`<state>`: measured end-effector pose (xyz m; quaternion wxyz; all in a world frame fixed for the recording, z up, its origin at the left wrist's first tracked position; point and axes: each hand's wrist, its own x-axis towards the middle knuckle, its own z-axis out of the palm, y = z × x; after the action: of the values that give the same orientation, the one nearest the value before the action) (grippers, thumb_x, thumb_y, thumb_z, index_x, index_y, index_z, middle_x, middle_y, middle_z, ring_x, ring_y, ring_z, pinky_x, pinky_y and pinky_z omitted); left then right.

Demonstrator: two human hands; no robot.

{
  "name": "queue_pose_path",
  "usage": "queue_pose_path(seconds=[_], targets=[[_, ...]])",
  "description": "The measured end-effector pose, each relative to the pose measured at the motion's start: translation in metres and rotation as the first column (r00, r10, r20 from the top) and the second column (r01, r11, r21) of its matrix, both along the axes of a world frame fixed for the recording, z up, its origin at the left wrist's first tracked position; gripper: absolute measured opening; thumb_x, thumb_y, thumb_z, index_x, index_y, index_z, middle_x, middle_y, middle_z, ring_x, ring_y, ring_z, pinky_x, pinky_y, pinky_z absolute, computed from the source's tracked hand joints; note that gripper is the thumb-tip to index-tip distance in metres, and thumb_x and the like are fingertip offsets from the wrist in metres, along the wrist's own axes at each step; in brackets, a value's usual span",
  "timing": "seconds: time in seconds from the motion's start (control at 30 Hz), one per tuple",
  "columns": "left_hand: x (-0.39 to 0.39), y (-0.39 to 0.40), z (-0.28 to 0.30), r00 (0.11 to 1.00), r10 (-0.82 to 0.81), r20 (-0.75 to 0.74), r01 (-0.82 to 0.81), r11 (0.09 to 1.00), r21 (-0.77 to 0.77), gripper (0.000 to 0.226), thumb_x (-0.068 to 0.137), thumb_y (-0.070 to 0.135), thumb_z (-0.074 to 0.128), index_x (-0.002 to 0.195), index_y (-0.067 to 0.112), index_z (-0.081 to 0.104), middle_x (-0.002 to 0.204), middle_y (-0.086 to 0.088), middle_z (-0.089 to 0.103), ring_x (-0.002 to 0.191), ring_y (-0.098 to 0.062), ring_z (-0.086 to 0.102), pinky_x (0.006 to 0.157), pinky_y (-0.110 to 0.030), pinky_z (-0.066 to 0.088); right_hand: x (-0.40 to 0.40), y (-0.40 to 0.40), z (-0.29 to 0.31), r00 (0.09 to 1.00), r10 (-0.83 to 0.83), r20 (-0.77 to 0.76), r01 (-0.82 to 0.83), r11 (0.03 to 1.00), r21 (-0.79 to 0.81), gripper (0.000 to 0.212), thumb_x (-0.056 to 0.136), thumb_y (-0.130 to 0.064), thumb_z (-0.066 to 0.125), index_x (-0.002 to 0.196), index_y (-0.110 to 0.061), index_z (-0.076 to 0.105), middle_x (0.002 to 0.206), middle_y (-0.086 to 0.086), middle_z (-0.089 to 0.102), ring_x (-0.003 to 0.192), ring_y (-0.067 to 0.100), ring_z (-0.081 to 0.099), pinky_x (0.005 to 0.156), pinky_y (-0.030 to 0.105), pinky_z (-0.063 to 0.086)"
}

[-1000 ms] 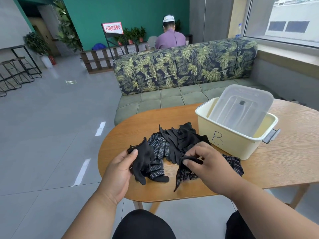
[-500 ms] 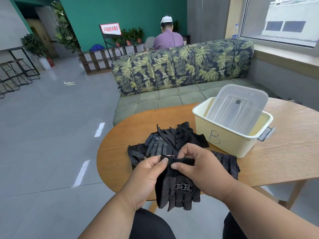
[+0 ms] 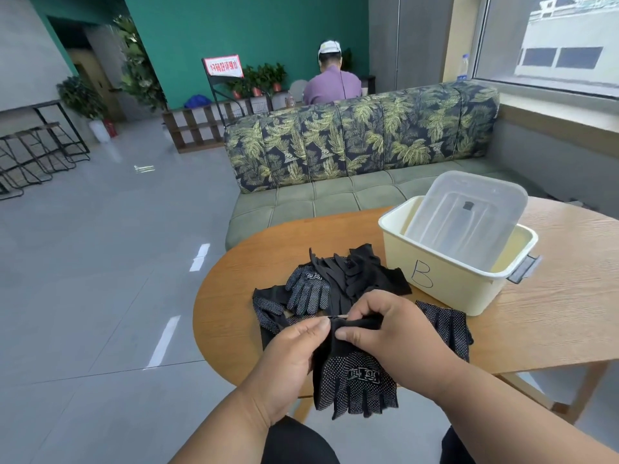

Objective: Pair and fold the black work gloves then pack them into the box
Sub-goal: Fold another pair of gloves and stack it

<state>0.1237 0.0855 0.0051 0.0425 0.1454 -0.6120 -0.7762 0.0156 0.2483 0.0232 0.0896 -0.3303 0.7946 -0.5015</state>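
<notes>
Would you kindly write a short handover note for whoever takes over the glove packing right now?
Left hand and right hand both pinch the cuff of a black dotted work glove, hanging over the near edge of the round wooden table.
Loose black gloves lie piled on the table.
The cream plastic box marked B holds only its clear lid, tilted inside.
Done: no gloves packed.
Left: pair, fold, pack everything.

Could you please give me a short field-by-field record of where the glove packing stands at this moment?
held glove: dotted black glove, hanging fingers down at the table edge
left hand: pinches its cuff
right hand: pinches its cuff
glove pile: loose on the table
box: marked B, no gloves visible inside
lid: leaning inside the box
</notes>
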Motion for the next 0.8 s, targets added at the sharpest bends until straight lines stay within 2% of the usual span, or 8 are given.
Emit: queue_pose_path(seconds=[0.13,0.33,0.4,0.5,0.57,0.63,0.7,0.8], targets=[[0.001,0.006,0.001,0.999,-0.031,-0.045,0.031,1.000,0.001,0.033,0.105,0.018,0.052,0.135,0.014,0.065,0.131,-0.018,0.069,0.128,-0.030,0.063,0.110,-0.041,0.048,-0.002,-0.001,-0.001,0.995,-0.044,0.092,0.047,0.998,-0.031,0.022,0.080,-0.031,0.090,0.075,-0.025,0.069,0.077,-0.008,0.070,0.070,0.005,0.063,0.062,0.017,0.048],[0.000,0.016,-0.002,0.997,-0.038,-0.066,0.030,0.992,-0.124,0.057,0.102,-0.011,0.050,0.149,0.021,0.042,0.133,-0.011,0.070,0.129,-0.021,0.063,0.101,-0.028,0.053,0.001,-0.005,-0.009,0.971,-0.019,0.238,0.035,0.997,-0.063,0.024,0.084,-0.032,0.086,0.073,-0.021,0.068,0.061,-0.010,0.060,0.058,0.004,0.051,0.053,0.019,0.042],[0.000,0.017,-0.001,0.997,-0.025,-0.072,0.017,0.993,-0.116,0.059,0.102,-0.012,0.048,0.149,0.023,0.041,0.131,-0.012,0.071,0.128,-0.021,0.064,0.100,-0.028,0.054,0.002,-0.004,-0.008,0.966,-0.002,0.257,0.022,0.997,-0.074,0.021,0.086,-0.034,0.085,0.077,-0.023,0.070,0.066,-0.009,0.064,0.062,0.008,0.056,0.058,0.024,0.047],[0.000,0.013,0.001,0.997,0.004,-0.082,-0.010,0.998,-0.064,0.059,0.102,-0.012,0.047,0.148,0.024,0.043,0.129,-0.014,0.071,0.124,-0.024,0.066,0.095,-0.028,0.056,0.000,-0.004,-0.009,0.940,0.016,0.340,0.033,0.990,-0.139,0.017,0.091,-0.044,0.078,0.103,-0.035,0.069,0.092,0.000,0.075,0.087,0.018,0.072,0.084,0.038,0.061],[-0.002,0.010,0.001,0.996,0.023,-0.090,-0.025,0.999,-0.029,0.059,0.102,-0.012,0.046,0.149,0.024,0.043,0.129,-0.016,0.071,0.124,-0.028,0.067,0.095,-0.032,0.057,-0.001,-0.003,-0.008,0.900,0.036,0.435,0.030,0.989,-0.143,0.024,0.096,-0.051,0.069,0.113,-0.036,0.066,0.101,-0.001,0.076,0.096,0.012,0.073,0.096,0.043,0.059],[-0.003,0.008,0.001,0.994,0.039,-0.103,-0.039,0.999,0.000,0.059,0.103,-0.011,0.045,0.150,0.024,0.042,0.130,-0.016,0.071,0.125,-0.030,0.066,0.098,-0.036,0.056,0.000,-0.002,-0.004,0.887,0.041,0.461,-0.008,0.997,-0.074,0.030,0.100,-0.053,0.059,0.107,-0.027,0.071,0.099,-0.003,0.077,0.096,0.011,0.073,0.096,0.044,0.058],[-0.002,0.009,0.000,0.992,0.052,-0.113,-0.050,0.999,0.014,0.058,0.103,-0.009,0.045,0.150,0.025,0.043,0.129,-0.016,0.071,0.124,-0.029,0.066,0.097,-0.035,0.057,0.000,-0.002,-0.004,0.917,0.031,0.398,-0.022,0.999,-0.026,0.039,0.103,-0.052,0.055,0.099,-0.017,0.071,0.096,0.007,0.075,0.094,0.020,0.072,0.093,0.052,0.057],[0.000,0.010,-0.001,0.992,0.045,-0.114,-0.048,0.999,-0.019,0.058,0.103,-0.006,0.050,0.148,0.029,0.044,0.129,-0.013,0.071,0.124,-0.025,0.066,0.097,-0.030,0.056,0.003,-0.002,-0.006,0.951,0.013,0.308,0.014,0.996,-0.086,0.036,0.103,-0.048,0.058,0.094,-0.015,0.067,0.094,0.017,0.069,0.089,0.032,0.067,0.085,0.058,0.054]])
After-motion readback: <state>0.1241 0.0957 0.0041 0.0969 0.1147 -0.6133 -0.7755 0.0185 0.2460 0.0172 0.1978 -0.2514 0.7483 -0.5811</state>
